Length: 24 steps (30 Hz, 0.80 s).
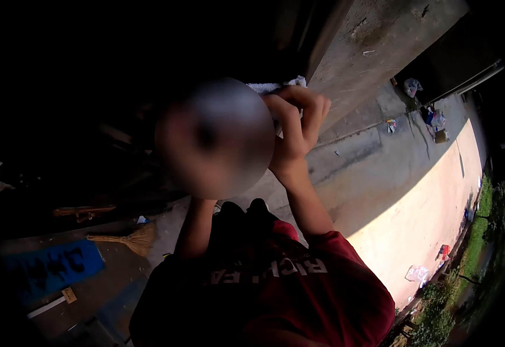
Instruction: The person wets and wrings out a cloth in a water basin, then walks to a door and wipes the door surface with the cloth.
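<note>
My right hand point(294, 128) is raised in front of me with its fingers bent and drawn together. Just beyond those fingers lies a white, fluffy cloth point(274, 87), touching them or very close; the fingertips and whatever they grip are hidden. My left hand point(209, 176) is beside it, inside a round blurred patch. Its wrist comes out below the blur, but its fingers and anything in them cannot be made out. Behind both hands the scene is almost black.
A concrete wall point(379, 34) rises at the upper right. Litter point(435, 118) lies on the concrete floor point(351, 185), which is partly sunlit. At the lower left are a straw broom point(134, 238) and a blue panel with dark lettering point(88, 263). Plants point(437, 312) border the right.
</note>
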Each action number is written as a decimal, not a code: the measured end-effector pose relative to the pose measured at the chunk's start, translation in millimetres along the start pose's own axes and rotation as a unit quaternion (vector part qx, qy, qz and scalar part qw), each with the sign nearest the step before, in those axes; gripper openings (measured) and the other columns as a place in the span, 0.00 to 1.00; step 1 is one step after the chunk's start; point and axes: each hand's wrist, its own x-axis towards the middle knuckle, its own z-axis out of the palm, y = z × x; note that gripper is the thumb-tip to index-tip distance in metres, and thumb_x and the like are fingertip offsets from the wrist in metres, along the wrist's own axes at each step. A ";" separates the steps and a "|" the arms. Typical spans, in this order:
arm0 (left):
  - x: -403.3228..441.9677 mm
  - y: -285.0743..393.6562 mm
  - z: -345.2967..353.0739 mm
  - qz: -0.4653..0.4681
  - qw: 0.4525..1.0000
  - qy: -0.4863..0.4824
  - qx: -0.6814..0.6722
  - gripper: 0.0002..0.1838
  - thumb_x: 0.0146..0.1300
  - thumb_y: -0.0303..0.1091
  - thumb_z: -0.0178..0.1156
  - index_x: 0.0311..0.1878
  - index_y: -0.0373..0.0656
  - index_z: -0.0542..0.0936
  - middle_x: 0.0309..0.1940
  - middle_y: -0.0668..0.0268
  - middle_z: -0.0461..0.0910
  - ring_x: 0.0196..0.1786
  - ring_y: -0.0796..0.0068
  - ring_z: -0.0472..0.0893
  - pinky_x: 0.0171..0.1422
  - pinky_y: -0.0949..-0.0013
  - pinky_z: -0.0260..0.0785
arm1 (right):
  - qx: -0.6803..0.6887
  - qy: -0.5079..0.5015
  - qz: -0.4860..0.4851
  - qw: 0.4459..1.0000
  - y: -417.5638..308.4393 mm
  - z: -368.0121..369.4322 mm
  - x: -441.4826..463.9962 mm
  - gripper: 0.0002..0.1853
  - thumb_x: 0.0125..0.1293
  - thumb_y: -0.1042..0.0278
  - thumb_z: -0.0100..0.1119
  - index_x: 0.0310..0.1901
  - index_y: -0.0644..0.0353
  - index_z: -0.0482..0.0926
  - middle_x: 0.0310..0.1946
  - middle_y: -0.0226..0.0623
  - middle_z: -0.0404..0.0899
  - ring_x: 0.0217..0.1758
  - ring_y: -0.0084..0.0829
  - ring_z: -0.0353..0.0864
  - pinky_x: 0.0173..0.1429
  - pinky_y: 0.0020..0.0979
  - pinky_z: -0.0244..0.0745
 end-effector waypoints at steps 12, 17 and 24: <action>-41.8 -13.5 -19.6 -0.105 0.950 -0.154 -0.250 0.12 0.61 0.31 0.61 0.38 0.27 0.80 0.42 0.57 0.80 0.41 0.69 0.78 0.44 0.71 0.70 | 0.100 -0.216 0.094 0.967 2.3 -53.4 -60.2 0.14 0.53 0.73 0.64 0.40 0.62 0.71 0.30 0.39 0.79 0.27 0.35 0.79 0.41 0.37 0.70; -72.0 -11.2 -11.2 -0.221 0.929 -0.118 -0.273 0.12 0.68 0.31 0.56 0.36 0.29 0.80 0.34 0.62 0.81 0.31 0.80 0.77 0.36 0.79 0.67 | 0.189 -0.313 0.350 0.862 0.7 -53.4 -84.8 0.16 0.62 0.64 0.64 0.44 0.64 0.72 0.23 0.45 0.77 0.22 0.37 0.78 0.26 0.30 0.69; -105.4 -30.6 -12.5 -0.323 0.895 -0.198 -0.235 0.16 0.72 0.39 0.52 0.33 0.37 0.78 0.19 0.80 0.65 0.23 0.91 0.60 0.25 0.81 0.51 | 0.333 -0.388 0.521 0.683 22.6 -57.0 -137.5 0.13 0.66 0.62 0.62 0.42 0.63 0.75 0.28 0.25 0.75 0.33 0.14 0.71 0.36 0.20 0.68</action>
